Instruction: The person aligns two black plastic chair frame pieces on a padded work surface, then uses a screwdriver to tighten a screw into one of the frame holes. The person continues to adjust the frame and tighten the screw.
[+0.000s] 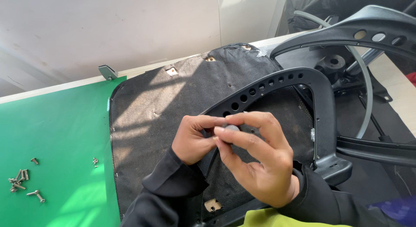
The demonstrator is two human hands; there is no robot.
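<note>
An upturned office chair seat [151, 105], covered in black fabric, lies on the table. A black plastic armrest bracket [277, 84] with a row of round holes arches over it. My left hand [195, 138] and my right hand [255, 157] meet in front of the bracket. The fingertips of both pinch a small grey round part [231, 128]. Both arms wear black sleeves. What lies under the hands is hidden.
A green mat [56, 136] covers the table's left side, with several loose screws [21, 181] near its left edge and a small one [95, 161] by the seat. A second black armrest [368, 29] and the chair's mechanism [333, 62] lie at the right.
</note>
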